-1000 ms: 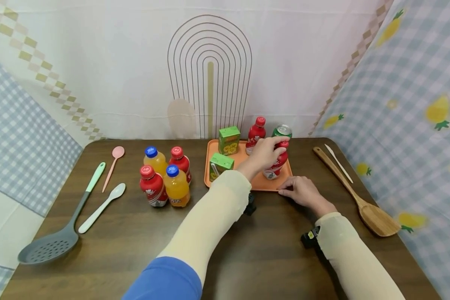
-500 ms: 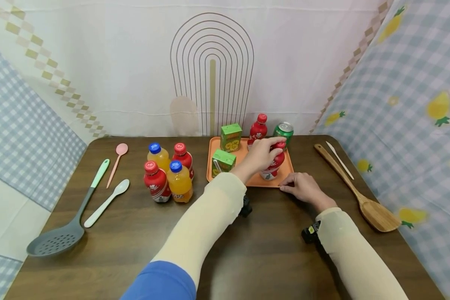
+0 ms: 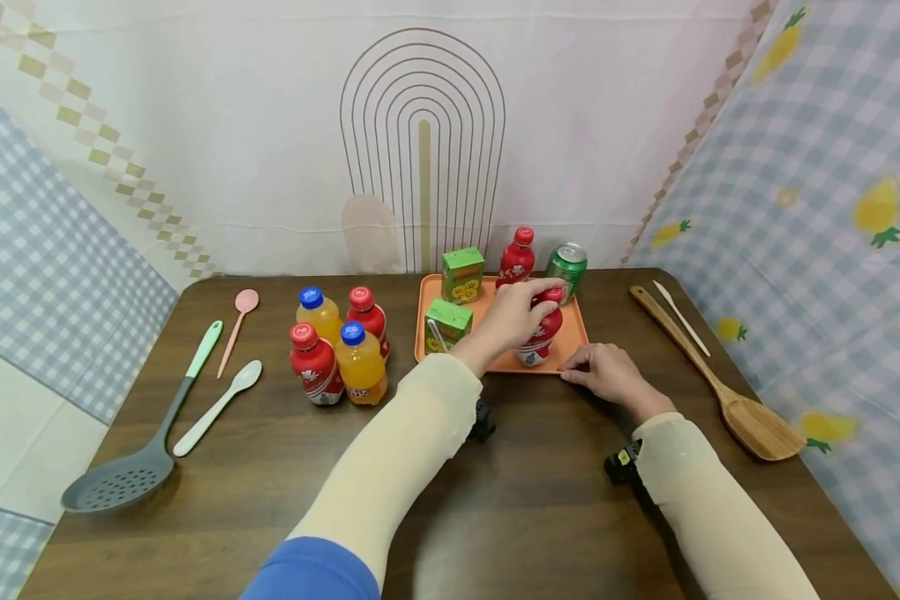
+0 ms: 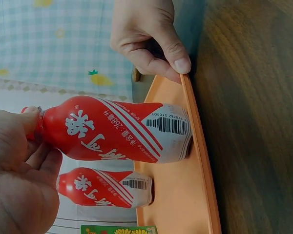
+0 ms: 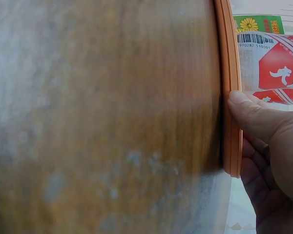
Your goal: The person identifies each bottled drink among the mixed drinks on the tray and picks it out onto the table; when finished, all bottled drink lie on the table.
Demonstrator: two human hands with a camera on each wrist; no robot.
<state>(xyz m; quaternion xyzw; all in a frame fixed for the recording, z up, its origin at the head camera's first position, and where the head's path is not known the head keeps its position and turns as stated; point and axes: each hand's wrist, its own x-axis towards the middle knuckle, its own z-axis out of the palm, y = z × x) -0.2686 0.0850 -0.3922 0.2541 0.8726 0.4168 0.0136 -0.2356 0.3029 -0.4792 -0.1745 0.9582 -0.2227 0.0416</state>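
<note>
My left hand point(image 3: 504, 322) grips a red and white drink bottle point(image 3: 537, 335) around its cap and neck. In the left wrist view that bottle point(image 4: 112, 129) stands upright on the orange tray point(image 4: 173, 195), close to the front rim. At the tray's front right corner, my right hand point(image 3: 611, 379) pinches the rim, thumb on the near side, as the right wrist view shows with the tray edge point(image 5: 229, 73). Also on the tray are another red bottle point(image 3: 516, 260), a green can point(image 3: 567, 271) and two green juice boxes point(image 3: 462, 279). My left hand hides part of the tray.
Left of the tray stand two red bottles point(image 3: 317, 371) and two orange drink bottles point(image 3: 362, 371). A grey skimmer point(image 3: 131, 477), a white spoon point(image 3: 221, 408) and a pink spoon point(image 3: 236, 329) lie further left. At right lie a wooden spatula point(image 3: 753, 425) and a white knife point(image 3: 681, 317).
The gripped red bottle has shifted a little left on the tray with my left hand, away from the can. My right hand stays at the tray's corner. The head view has tilted slightly.
</note>
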